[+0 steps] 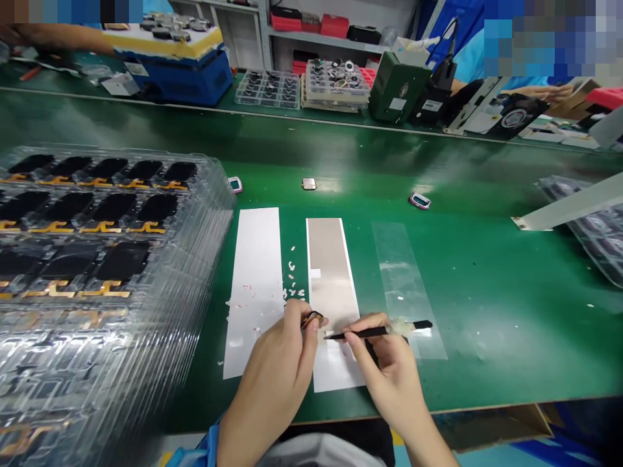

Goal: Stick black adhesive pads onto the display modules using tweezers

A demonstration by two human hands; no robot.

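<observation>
Between the thumb and fingers of my left hand is a small dark display module with orange edging, mostly hidden by the fingers. My right hand grips black tweezers with pale material wrapped round the shank. Their tip points left, close by the display module, at a small whitish piece. Both hands are over a beige-coated label strip on the bench. To its left lies a white strip, with several white scraps between the two. A clear plastic film lies to the right.
A tall stack of clear trays with black display modules stands at the left. Two small pink-rimmed devices and a metallic square part lie farther back. Behind them, a raised shelf bears a blue machine and parts trays. Other people's arms show beyond.
</observation>
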